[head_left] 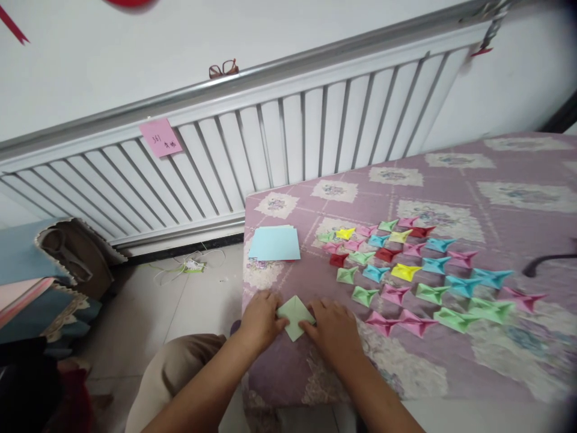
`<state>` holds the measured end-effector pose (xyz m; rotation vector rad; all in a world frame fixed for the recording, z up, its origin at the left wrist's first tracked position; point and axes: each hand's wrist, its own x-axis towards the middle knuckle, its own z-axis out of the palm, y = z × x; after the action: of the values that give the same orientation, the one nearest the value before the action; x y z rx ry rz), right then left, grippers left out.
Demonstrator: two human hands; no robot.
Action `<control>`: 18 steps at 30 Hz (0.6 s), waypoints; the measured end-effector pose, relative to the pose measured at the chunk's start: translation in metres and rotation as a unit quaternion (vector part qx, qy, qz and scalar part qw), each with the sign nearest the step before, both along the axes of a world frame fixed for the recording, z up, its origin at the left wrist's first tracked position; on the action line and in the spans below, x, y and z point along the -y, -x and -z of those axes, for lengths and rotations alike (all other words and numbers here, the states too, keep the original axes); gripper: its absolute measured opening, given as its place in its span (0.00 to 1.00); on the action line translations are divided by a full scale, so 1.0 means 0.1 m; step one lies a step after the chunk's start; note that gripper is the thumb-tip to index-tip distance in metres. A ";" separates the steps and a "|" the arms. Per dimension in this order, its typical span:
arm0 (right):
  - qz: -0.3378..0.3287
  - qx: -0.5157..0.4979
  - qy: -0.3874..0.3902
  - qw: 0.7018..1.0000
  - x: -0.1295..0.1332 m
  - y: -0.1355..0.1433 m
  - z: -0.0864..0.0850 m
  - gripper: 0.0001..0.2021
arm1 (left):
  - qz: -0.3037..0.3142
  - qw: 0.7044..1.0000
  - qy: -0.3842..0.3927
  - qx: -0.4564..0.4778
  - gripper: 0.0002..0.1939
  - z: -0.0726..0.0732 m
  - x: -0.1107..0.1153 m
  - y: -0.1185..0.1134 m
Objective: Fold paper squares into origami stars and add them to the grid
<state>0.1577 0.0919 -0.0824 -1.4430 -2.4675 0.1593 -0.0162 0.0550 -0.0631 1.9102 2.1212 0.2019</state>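
A pale green sheet of origami paper, folded into a small diamond with a crease down its upper half, lies on the table in front of me. My left hand grips its left corner, thumb on top. At the right corner, my right hand holds it the same way, thumb pressing near the lower edge. The undersides of the fingers are hidden. Just beyond my left hand rests a stack of light blue paper squares. To the right stand several rows of folded paper boats, among them a pink one nearest my right hand.
A purple flowered tablecloth covers the table. Behind it runs a white radiator bearing a pink note and eyeglasses. A dark curved object lies at the far right. Cables and a power strip are on the floor.
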 end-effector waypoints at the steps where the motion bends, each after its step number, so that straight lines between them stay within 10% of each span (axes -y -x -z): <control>1: -0.002 -0.002 0.002 1.000 0.00 0.00 0.00 0.09 | 0.004 1.000 0.008 0.008 0.11 -0.01 -0.02 0.00; 18: -0.005 -0.016 0.020 1.000 -0.01 -0.01 -0.03 0.08 | 0.026 0.995 0.072 0.065 0.15 -0.01 -0.25 0.05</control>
<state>0.1587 0.0932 -0.0793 -1.4323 -2.4604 0.2316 -0.0217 0.0802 -0.0620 1.8158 1.9456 0.1536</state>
